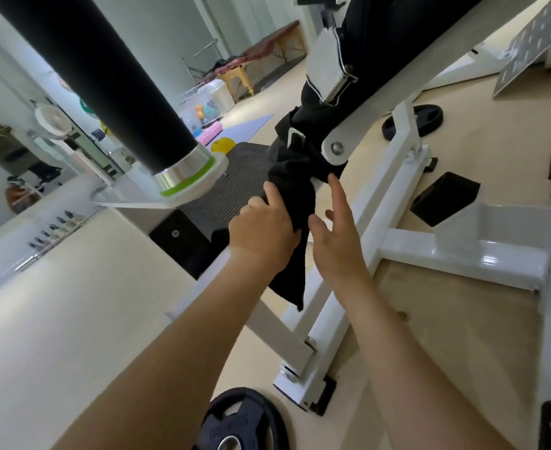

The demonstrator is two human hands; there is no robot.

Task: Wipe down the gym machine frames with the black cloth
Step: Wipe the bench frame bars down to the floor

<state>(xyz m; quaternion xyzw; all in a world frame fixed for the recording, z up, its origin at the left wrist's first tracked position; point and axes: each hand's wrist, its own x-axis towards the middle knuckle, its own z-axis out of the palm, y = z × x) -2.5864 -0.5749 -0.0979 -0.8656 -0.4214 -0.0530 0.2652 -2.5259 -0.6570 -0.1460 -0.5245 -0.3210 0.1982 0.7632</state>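
Left hand (262,235) is gripping the black cloth (295,196), fingers curled round it, index lying along the fabric. It's pressing the cloth vs. the white machine frame (374,206), just below the pivot bolt (336,147). Loose end of cloth is hanging down btwn the two wrists. Right hand (335,237) is hovering just beside the cloth, fingers straight & spread, holding nothing; can't tell if its index tip is touching the frame.

Frame is sitting on a pale beige floor (72,319), w/ a black weight plate (238,420) lying near its foot & a 2nd plate (412,120) further back. Black rubber mat (231,190) is lying behind the cloth; black foam roller (105,76) is slanting across top left. Bkgd: mirror (7,151) at left, purple mat (248,126), maroon massage table (261,56) far back.

Both forearms, bare, are reaching fwd from bottom of view, converging on the frame.
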